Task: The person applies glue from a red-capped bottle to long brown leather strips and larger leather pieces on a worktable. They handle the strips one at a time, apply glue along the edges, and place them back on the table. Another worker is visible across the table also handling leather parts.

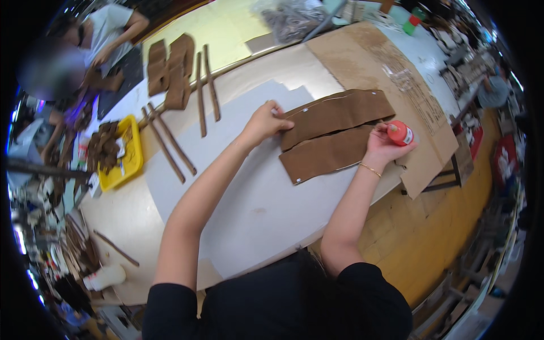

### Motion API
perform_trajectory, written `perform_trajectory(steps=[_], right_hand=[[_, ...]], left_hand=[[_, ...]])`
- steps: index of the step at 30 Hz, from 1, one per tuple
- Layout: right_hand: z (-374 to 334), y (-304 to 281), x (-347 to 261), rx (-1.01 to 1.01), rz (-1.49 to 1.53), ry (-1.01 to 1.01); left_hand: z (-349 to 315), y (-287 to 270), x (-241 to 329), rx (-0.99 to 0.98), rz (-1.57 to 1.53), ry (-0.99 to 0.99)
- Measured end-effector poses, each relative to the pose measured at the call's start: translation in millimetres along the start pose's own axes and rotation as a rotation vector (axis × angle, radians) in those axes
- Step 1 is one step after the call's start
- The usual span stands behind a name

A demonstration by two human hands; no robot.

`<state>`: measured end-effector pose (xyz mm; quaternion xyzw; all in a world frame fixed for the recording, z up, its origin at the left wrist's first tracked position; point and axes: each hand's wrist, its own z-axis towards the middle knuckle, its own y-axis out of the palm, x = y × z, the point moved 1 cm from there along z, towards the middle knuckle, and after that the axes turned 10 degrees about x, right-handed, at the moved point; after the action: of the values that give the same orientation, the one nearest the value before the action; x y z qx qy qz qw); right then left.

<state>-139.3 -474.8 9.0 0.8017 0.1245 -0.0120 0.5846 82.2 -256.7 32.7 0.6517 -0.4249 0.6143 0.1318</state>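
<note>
Two wide brown strips of leather or cloth lie side by side on a grey sheet (249, 204). Along the outer edge of the far strip (340, 110) runs a thin white line, with small white marks near its ends. The near strip (326, 156) has a similar pale edge. My left hand (267, 120) pinches the left end of the far strip between thumb and fingers. A small red squeeze bottle (400, 134) is tilted in my right hand (385, 144), beside the strips' right ends. The fingers partly hide the near strip's right end.
Several narrow brown straps (201, 93) and folded brown pieces (180, 68) lie farther left. A yellow tray (134, 150) holds brown pieces. Flattened cardboard (419, 107) covers the right side of the table. At the far left a person (107, 34) handles brown material. A white bottle (107, 277) stands near left.
</note>
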Motion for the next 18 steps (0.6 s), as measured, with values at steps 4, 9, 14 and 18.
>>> perform_trajectory(steps=[4,9,14,18], right_hand=[[15,-6,-11,-0.044,-0.087,0.014],[31,-10,-9,-0.108,-0.196,-0.082],[57,-12,-17,-0.068,-0.184,-0.207],[32,-7,-3,-0.126,-0.149,0.046]], left_hand=[[16,7,27,0.077,-0.155,0.234],[27,8,125,0.383,-0.04,0.746],[-16,-31,226,0.33,-0.267,0.844],[-82,-107,258,0.432,-0.446,0.824]])
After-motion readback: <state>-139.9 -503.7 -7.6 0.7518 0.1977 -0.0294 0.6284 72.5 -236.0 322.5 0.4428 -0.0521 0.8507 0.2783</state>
